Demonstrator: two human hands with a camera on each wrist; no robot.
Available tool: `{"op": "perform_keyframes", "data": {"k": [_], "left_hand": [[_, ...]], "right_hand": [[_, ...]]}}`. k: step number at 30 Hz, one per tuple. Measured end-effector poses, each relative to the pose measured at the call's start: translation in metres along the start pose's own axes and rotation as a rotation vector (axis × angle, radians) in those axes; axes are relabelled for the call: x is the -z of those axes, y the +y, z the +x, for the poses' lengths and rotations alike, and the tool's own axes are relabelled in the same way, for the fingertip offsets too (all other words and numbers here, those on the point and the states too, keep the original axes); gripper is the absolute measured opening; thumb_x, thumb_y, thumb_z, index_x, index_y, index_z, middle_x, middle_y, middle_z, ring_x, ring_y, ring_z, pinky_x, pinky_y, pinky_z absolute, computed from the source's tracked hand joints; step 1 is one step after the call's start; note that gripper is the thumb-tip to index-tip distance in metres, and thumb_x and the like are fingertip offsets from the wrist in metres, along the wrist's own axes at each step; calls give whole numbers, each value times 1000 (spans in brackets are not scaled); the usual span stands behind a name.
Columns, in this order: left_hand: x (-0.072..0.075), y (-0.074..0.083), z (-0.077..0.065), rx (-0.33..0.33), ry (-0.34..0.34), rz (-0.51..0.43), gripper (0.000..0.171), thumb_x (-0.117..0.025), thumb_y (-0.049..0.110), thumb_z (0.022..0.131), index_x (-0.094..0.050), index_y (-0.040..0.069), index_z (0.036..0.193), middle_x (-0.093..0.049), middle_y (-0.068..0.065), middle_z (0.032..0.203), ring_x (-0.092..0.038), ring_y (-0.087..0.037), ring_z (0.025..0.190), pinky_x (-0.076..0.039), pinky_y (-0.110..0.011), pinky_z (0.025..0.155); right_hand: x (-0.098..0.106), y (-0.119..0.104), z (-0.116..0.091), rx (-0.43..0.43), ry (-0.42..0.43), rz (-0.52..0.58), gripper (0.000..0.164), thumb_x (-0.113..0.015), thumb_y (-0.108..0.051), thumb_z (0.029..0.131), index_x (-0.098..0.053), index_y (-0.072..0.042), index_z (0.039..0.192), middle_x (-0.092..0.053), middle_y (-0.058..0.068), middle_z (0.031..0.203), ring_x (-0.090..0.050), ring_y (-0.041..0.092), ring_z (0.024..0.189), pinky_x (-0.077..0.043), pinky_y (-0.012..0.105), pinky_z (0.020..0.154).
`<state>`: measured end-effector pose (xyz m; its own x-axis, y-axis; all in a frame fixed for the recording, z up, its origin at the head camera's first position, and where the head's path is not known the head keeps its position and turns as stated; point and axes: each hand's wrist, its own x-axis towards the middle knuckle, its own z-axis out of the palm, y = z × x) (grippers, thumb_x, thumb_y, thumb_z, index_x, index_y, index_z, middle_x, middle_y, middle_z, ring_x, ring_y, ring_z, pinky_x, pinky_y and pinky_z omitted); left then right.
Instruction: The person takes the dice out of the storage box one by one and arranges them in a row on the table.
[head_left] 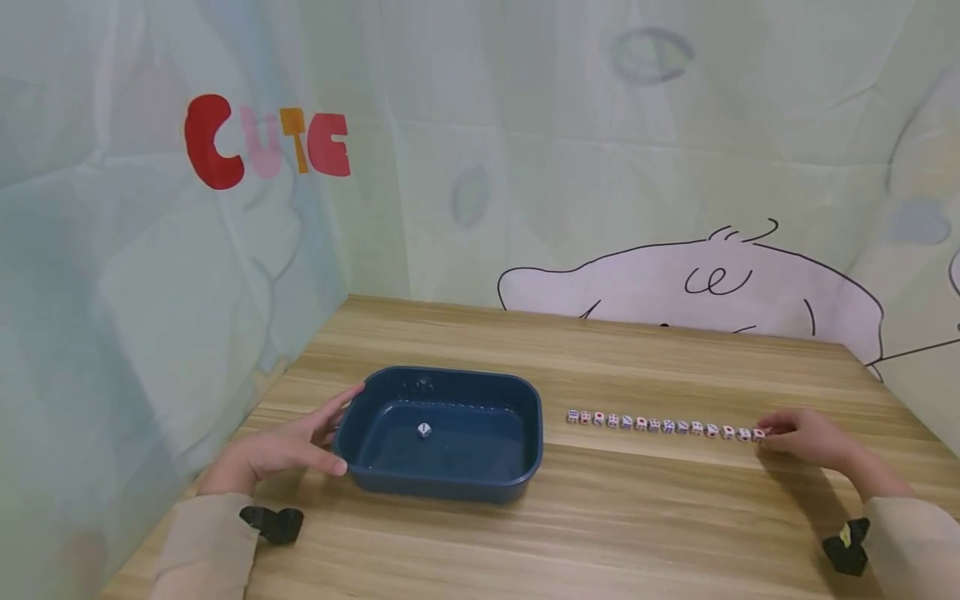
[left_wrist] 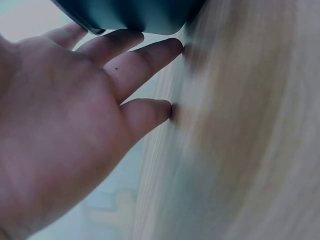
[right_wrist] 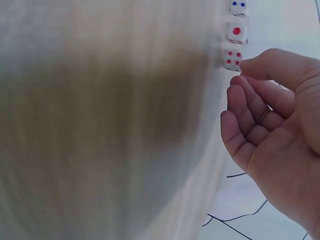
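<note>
A dark blue rectangular tray (head_left: 442, 490) stands on the wooden table, with one white die (head_left: 423, 430) inside it. My left hand (head_left: 288, 446) rests against the tray's left side, its fingers spread and fairly straight; in the left wrist view the fingertips reach the tray wall (left_wrist: 145, 15) and the tabletop. To the right of the tray runs a straight row of several white dice (head_left: 654, 425) with red and blue pips. At the row's right end my right hand (head_left: 810, 437) pinches the last die (right_wrist: 233, 59), which shows four red pips. Its other fingers are curled.
The wooden tabletop (head_left: 637, 533) extends in front of the tray and row. Printed cloth walls (head_left: 420, 208) stand behind the table and along its left side. A black wrist camera (head_left: 273, 525) sits at the left sleeve, another (head_left: 847, 547) at the right sleeve.
</note>
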<state>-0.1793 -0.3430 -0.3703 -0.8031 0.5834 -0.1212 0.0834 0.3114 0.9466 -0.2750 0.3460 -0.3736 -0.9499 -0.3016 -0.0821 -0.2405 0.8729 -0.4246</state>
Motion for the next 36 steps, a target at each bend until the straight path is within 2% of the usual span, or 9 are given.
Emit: {"op": "perform_keyframes", "data": {"k": [3,8,11,18,23,36], "left_hand": [[0,1,0,3,1,-3,112,-72,13,84,16,12,153,-9,-36,153,-26,-48,133,-40,-25,94],[0,1,0,1,7,2,112,-72,12,83,15,10,153,-8,-36,153,-26,-49,133,-39,-25,95],[0,1,-1,-1,10,1,112,-72,13,83,15,10,153,-9,-36,153,-26,-48,133,-39,-24,95],[-1,1,-1,-8,7,-1,112,-72,12,83,16,11,153,-9,-36,153,-29,-47,132,-39,-23,94],[0,0,0,-3,7,-2,112,-72,13,83,15,11,153,-10,-36,153,-29,-47,132,-40,-24,94],[-1,0,0,3,-1,-6,112,-72,12,84,16,11,153,-10,-36,153,-31,-45,132,-40,-24,94]], "right_hand": [[6,-1,-1,-8,-2,9,38,-60,-12,90,-58,17,114,-65,21,99,-59,23,88,-48,35,70],[16,-14,1,10,41,37,41,-58,-15,95,-54,18,119,-63,28,108,-60,29,95,-51,35,72],[23,-28,4,32,69,50,42,-58,-17,96,-54,17,121,-63,27,109,-61,30,95,-51,36,72],[33,-62,10,74,92,51,46,-59,-26,96,-56,10,124,-64,19,110,-60,23,96,-50,28,72],[32,-88,13,103,96,86,48,-59,-31,96,-57,6,126,-65,16,111,-59,19,97,-49,30,75],[14,-163,28,207,46,209,41,-61,-27,94,-60,-1,126,-66,7,105,-60,17,95,-49,32,80]]}}
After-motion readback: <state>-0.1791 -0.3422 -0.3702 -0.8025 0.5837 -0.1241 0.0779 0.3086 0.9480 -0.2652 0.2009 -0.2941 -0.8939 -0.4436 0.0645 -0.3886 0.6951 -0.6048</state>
